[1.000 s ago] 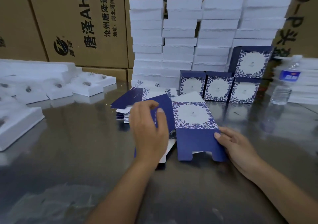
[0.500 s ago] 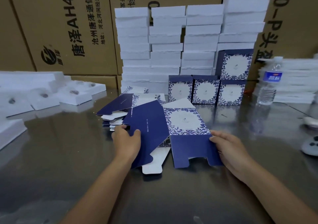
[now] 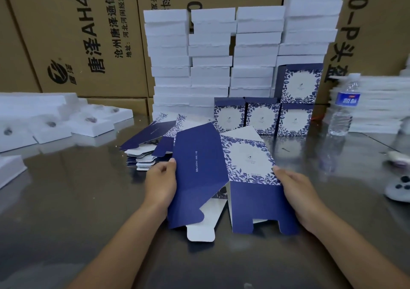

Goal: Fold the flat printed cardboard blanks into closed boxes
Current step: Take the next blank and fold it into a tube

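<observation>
Half-opened blank stands on table, front centre; left hand pinches its left edge, right hand grips right side; flat blank pile just behind left hand; folded boxes, foam stacks, bottle beyond.

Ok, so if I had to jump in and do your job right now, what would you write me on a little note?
The left hand grips the left edge of the half-folded blank, on its plain navy panel.
The right hand holds the same blank's right side, beside the flowery panel.
The blank is only partly opened up on the metal table, and the flaps at its near end are not tucked in.
The stack of flat blanks lies just behind the left hand.
Done: four folded boxes stand at the back, one on a row of three.
Left: close this one, then fold the stack.
</observation>
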Demonstrator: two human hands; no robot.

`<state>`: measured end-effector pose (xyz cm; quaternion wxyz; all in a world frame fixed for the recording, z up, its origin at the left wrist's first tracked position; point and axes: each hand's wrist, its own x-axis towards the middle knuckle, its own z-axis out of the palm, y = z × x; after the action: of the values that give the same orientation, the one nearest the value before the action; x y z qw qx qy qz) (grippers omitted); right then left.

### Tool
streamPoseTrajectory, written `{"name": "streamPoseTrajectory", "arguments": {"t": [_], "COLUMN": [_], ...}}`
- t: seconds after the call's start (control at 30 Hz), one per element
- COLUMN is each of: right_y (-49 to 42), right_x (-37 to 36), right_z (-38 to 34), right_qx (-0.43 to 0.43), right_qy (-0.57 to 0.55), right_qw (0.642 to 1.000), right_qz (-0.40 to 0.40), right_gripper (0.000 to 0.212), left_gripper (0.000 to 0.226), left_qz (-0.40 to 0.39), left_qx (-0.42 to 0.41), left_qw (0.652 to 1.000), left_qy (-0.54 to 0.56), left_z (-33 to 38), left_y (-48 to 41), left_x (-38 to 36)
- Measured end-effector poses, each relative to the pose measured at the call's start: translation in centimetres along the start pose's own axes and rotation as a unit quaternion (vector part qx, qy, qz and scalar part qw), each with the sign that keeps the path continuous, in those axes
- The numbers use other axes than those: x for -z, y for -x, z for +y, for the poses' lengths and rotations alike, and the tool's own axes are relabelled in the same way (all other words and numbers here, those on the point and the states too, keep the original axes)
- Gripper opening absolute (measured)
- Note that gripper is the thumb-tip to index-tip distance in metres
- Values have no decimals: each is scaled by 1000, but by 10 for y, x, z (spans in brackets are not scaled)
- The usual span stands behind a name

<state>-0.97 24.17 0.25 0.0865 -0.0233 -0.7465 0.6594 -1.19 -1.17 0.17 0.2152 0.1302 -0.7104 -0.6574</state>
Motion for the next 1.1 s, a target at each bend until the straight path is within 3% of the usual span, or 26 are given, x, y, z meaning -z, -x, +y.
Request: {"name": "streamPoseTrajectory", "arguments": {"t": [0.17,0.33,0.6,0.77,0.9,1.1], "right_y": [2,4,2,-1,-1,-7], "right_x": [10,11,14,13,12,12], "right_z": [-2,-1,-1,2,4,5], "right_qx": [73,101,74,82,77,78], "right_qy": [118,149,76,85,85,80], "right_qw": [990,984,994,993,993,993], "right_qz": [10,13,-3,-5,-20,22], "right_gripper": [50,48,43,41,43,46], "left_gripper": [37,29,30,36,45,47], "left_qz": [0,9,-39,-80,-80,-100], "left_qx": [-72,-106,-97,-20,-34,-57], "left_qw": [992,988,989,997,995,990], "left_qy": [-102,-114,-106,-3,-43,-82], "left_z": [-3,-4,-5,1,2,2], "left_y": [-3,-4,-3,1,1,0], "left_x": [-4,-4,5,7,8,6]}}
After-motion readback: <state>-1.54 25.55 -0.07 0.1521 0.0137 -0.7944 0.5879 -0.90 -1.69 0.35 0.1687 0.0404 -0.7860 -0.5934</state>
